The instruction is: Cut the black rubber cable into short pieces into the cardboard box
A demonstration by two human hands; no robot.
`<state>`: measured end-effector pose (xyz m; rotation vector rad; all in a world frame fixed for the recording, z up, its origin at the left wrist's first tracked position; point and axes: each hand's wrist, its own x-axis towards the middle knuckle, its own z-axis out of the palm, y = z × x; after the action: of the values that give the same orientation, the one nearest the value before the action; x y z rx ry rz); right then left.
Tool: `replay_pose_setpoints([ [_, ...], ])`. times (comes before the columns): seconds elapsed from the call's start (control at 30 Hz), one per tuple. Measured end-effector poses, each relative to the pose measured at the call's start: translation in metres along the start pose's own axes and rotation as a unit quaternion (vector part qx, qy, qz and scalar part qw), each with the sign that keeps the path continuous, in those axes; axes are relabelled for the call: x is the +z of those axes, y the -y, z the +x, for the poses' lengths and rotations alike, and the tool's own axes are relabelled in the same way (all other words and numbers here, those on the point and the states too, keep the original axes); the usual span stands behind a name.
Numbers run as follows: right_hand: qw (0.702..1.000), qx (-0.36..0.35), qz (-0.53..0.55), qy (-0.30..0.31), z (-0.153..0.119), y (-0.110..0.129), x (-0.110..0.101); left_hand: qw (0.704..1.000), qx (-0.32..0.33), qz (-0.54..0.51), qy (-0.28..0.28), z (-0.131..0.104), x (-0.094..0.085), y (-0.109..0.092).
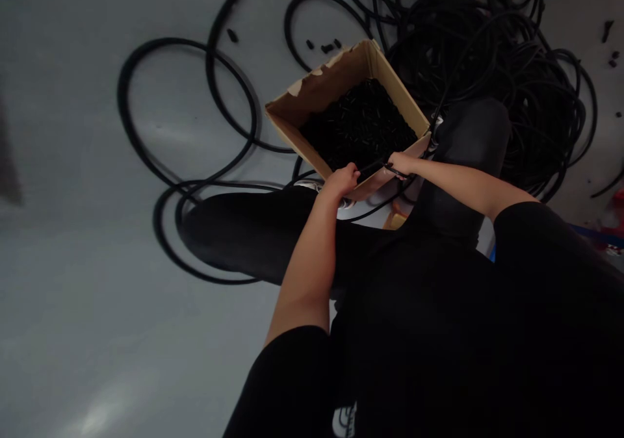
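My left hand (pixel 344 179) is closed around a black rubber hose (pixel 369 170) at the near side of an open cardboard box (pixel 402 95). A short stretch of that hose runs across to my right hand (pixel 402 164). My right hand is closed on a dark hand tool (pixel 396 171) whose handle shows below the fingers; it may be scissors or cutters, but its jaws are too dark to make out. Both hands are above the box's near rim. Inside the box lies a heap of short black hose pieces (pixel 363 123).
A large tangle of black hose (pixel 487 54) lies beyond my right knee. Wide hose loops (pixel 124 110) spread over the grey floor (pixel 73 243) on the left. Several loose cut pieces (pixel 327 48) are scattered behind the box. My legs flank the box.
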<state>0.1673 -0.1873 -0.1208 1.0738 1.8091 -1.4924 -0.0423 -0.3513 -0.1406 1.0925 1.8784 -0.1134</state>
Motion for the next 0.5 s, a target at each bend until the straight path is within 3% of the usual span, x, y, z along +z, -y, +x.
replay_pose_setpoints([
  [0.23, 0.996, 0.084, 0.005, -0.007, -0.012, 0.023, -0.008, 0.997, 0.063, -0.048, -0.021, -0.010, -0.007, 0.003],
  [0.37, 0.997, 0.065, -0.030, -0.019, -0.017, 0.025, -0.011, 0.994, 0.069, -0.073, -0.043, -0.012, -0.007, 0.001],
  [0.5, 0.991, 0.030, -0.121, -0.051, -0.016, 0.029, -0.018, 0.998, 0.043, -0.026, -0.033, -0.014, -0.011, -0.003],
])
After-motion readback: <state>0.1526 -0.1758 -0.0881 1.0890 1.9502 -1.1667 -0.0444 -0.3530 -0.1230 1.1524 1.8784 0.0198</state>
